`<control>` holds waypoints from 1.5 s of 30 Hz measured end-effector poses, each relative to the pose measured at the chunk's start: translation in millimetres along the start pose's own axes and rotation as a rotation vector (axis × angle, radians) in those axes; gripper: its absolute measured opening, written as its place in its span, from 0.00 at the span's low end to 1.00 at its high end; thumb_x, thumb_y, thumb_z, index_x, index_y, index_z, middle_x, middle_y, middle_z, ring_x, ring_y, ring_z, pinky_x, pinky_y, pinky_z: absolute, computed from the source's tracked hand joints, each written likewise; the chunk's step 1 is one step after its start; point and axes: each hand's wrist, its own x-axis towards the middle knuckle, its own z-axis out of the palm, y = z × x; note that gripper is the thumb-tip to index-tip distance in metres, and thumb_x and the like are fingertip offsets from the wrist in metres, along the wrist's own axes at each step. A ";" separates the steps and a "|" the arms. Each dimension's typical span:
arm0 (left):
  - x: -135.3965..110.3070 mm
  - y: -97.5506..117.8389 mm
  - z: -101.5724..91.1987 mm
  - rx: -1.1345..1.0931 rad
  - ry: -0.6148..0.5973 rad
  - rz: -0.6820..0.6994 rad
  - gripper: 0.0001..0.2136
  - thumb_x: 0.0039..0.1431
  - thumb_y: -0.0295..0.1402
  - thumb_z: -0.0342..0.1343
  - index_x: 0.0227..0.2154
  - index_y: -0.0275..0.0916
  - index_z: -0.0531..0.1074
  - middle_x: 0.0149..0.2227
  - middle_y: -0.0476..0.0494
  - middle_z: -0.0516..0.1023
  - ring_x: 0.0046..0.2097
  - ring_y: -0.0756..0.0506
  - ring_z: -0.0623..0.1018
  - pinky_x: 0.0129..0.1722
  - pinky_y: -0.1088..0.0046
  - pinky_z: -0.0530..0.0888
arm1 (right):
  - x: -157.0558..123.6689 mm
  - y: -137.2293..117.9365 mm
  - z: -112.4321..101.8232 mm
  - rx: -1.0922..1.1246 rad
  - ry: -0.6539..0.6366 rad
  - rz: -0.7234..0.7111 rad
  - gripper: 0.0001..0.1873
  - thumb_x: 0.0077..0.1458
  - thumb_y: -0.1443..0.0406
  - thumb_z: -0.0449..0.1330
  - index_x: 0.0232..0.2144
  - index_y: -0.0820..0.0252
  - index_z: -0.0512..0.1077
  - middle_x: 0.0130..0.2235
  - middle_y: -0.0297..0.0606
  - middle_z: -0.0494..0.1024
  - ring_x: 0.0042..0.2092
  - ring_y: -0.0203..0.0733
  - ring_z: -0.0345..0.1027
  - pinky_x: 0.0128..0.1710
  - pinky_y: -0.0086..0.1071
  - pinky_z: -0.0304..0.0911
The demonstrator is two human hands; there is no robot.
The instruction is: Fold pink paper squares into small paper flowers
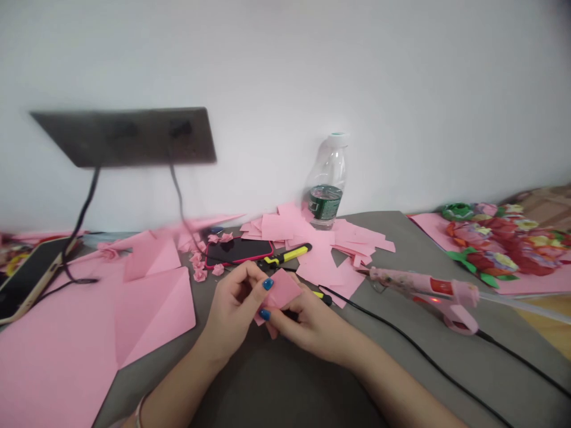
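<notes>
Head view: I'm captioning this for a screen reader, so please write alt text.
The left hand and right hand hold a small square of pink paper above a grey tabletop. Around them lie loose pink paper squares, tiny pink paper roses, a phone, a pink hot glue gun and a plastic water bottle.

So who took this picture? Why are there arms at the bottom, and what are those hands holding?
A camera worn on a person's head took this one picture, so you see what they see, looking down. Those are the person's own arms. Their left hand and right hand are holding a small square of pink paper between them. On the grey surface lie big folded pink paper sheets, tiny pink paper roses, a phone and a pink hot glue gun. A plastic water bottle stands by the wall.
</notes>
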 end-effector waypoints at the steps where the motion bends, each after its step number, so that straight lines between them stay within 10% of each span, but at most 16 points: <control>1: -0.1 0.1 -0.3 0.009 0.006 0.013 0.14 0.60 0.43 0.57 0.25 0.39 0.67 0.22 0.52 0.68 0.21 0.53 0.68 0.18 0.79 0.65 | -0.1 0.0 0.3 0.000 -0.001 -0.005 0.19 0.64 0.63 0.52 0.21 0.60 0.69 0.26 0.32 0.76 0.28 0.34 0.65 0.41 0.35 0.57; 19: 2.3 -3.3 -4.2 0.062 0.042 0.074 0.13 0.60 0.41 0.58 0.25 0.39 0.69 0.25 0.50 0.68 0.26 0.51 0.67 0.24 0.77 0.65 | 1.7 -3.6 -2.2 -0.060 -0.113 -0.005 0.13 0.58 0.74 0.53 0.25 0.59 0.72 0.21 0.28 0.72 0.26 0.34 0.62 0.37 0.31 0.57; 33: 4.8 -1.2 -1.3 -0.041 0.012 0.073 0.13 0.61 0.45 0.56 0.31 0.39 0.70 0.25 0.50 0.69 0.27 0.50 0.68 0.26 0.76 0.66 | 5.1 6.2 1.1 0.386 0.177 0.206 0.27 0.65 0.48 0.46 0.24 0.61 0.67 0.21 0.32 0.65 0.25 0.35 0.59 0.27 0.29 0.55; 45: 6.5 1.8 -1.0 0.106 -0.071 0.119 0.11 0.63 0.36 0.54 0.26 0.38 0.70 0.25 0.50 0.69 0.28 0.50 0.68 0.26 0.77 0.64 | 11.2 14.3 -0.6 0.320 0.374 0.087 0.23 0.60 0.48 0.55 0.23 0.60 0.66 0.22 0.32 0.65 0.25 0.35 0.57 0.26 0.29 0.54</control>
